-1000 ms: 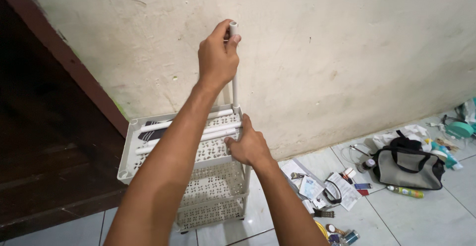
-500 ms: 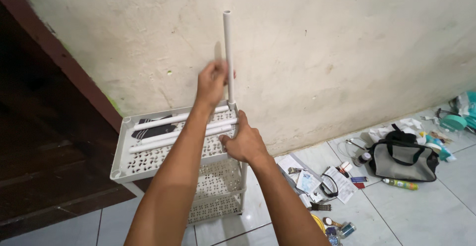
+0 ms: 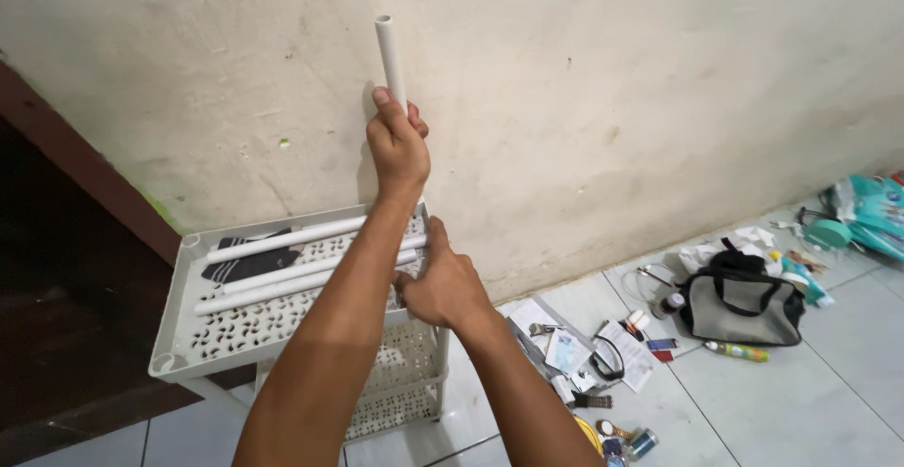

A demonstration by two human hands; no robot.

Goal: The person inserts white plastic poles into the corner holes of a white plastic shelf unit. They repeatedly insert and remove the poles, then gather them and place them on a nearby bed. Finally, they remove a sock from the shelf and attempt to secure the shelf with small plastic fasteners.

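My left hand (image 3: 397, 142) is closed around an upright white plastic tube (image 3: 387, 53) that rises from the far right corner of a white perforated shelf rack (image 3: 202, 335). My right hand (image 3: 441, 288) grips the rack's top tray at its right edge, just below the tube. Three loose white tubes (image 3: 301, 265) and a dark folded cloth (image 3: 252, 258) lie across the top tray. A lower tray (image 3: 395, 392) of the same rack shows beneath it.
A stained pale wall (image 3: 612, 100) stands right behind the rack. On the tiled floor to the right lie a grey bag with black handles (image 3: 739, 312), papers (image 3: 565, 345), small bottles and other clutter. Dark wooden boards (image 3: 56, 316) are at the left.
My left hand slid down from the tube's top to its middle, then rose a little with it; more of the tube now shows above the hand. The right hand stayed on the tray.
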